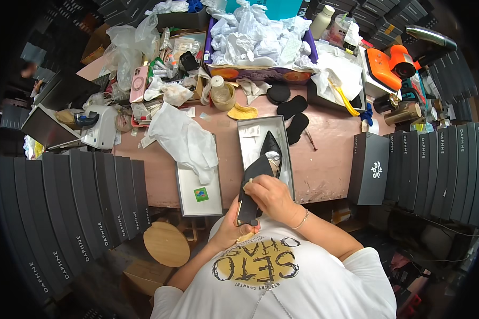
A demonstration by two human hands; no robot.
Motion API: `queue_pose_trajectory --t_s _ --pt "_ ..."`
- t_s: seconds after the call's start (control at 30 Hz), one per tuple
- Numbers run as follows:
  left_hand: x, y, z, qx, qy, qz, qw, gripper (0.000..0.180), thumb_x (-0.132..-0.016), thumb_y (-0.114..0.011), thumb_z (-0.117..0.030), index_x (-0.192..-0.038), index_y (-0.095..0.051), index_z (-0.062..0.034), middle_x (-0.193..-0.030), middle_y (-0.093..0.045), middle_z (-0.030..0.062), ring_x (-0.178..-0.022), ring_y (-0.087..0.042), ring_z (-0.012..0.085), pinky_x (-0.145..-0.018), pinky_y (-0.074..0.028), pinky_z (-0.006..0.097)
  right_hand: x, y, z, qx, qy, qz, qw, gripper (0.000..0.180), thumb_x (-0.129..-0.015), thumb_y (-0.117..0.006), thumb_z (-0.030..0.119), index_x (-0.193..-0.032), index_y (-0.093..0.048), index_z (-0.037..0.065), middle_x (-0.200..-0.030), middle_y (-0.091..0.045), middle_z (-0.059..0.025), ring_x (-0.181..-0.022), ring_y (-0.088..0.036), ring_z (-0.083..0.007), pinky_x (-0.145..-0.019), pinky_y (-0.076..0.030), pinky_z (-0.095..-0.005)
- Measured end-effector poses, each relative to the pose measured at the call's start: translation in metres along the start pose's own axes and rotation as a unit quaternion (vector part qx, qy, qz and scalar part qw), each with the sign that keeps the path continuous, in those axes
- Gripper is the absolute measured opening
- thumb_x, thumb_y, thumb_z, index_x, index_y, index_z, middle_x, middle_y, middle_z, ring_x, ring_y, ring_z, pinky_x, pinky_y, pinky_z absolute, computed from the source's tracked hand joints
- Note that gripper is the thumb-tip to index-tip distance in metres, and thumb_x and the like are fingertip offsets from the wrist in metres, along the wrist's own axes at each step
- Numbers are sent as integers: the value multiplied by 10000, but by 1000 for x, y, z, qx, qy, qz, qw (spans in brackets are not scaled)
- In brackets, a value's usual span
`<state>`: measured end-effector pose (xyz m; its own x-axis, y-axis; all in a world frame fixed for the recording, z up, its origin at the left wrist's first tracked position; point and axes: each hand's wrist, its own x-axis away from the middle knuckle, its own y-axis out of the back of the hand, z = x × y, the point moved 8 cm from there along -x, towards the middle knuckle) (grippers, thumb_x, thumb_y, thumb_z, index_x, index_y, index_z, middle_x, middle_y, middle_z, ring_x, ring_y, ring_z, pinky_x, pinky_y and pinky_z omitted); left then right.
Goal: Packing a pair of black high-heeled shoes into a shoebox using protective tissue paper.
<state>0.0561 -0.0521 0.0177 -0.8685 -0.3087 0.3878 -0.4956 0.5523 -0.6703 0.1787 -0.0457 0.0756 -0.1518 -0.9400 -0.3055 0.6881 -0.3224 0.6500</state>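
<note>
A black pointed shoe point(250, 186) is held over the near table edge, its sole turned up toward me. My left hand point(233, 224) grips its heel end from below. My right hand point(271, 195) lies on the sole with fingers curled, pressing something small and pale against it; what it is cannot be made out. Just behind, an open grey shoe box point(250, 139) holds a second black pointed shoe point(272, 147) on white paper.
A box lid point(199, 194) with crumpled white paper point(183, 139) lies to the left. Black insoles point(292, 114) rest further back. Rows of dark shoe boxes point(74, 207) stand left, and more dark boxes point(436, 159) right. A purple box of tissue point(258, 40), a bottle and clutter fill the far side. A wooden stool point(166, 243) sits below.
</note>
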Motion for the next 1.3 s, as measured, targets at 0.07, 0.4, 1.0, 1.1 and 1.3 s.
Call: queue_pose_trajectory --t_s 0.07,0.4,1.0,1.1,1.3 --pt "2 6 3 7 2 0 1000 1105 -691 -805 -468 -1472 -128 -77 -1108 -480 66 -852 -590 127 -754 -503 260 15 -1 7 -24 0 30 999 168 -735 -692 63 -894 -645 87 -843 -584 -55 -710 -602 -259 -621 -483 -356" --pt "-5 -3 -12 -40 -19 -8 999 1259 -586 -876 -463 -1487 -92 -62 -1091 -461 45 -858 -591 167 -717 -479 270 -51 39 -44 -46 -73 -98 991 101 -835 -642 32 -934 -636 12 -858 -593 -110 -774 -606 -288 -682 -493 -335" --pt "1 17 8 16 -3 0 1000 1178 -662 -840 -424 -1494 -74 -95 -1336 -380 56 -1132 -508 147 -862 -510 279 7 -11 16 -84 -25 100 991 147 -742 -654 61 -887 -645 82 -840 -566 -50 -749 -602 -271 -637 -492 -362" --pt "4 7 -4 16 -2 -6 1000 1153 -680 -832 -397 -1495 -71 -102 -1323 -400 59 -1141 -517 159 -865 -510 281 18 -22 21 -147 -42 206 967 126 -746 -658 80 -870 -647 101 -854 -572 -54 -770 -613 -265 -641 -493 -372" --pt "-2 -2 -3 -43 -51 43 997 946 -830 -686 -467 -1483 -122 -79 -1182 -467 91 -872 -584 166 -772 -503 280 -33 -10 -19 -18 -37 19 999 65 -807 -637 84 -871 -638 81 -866 -589 -85 -780 -613 -297 -672 -496 -372"
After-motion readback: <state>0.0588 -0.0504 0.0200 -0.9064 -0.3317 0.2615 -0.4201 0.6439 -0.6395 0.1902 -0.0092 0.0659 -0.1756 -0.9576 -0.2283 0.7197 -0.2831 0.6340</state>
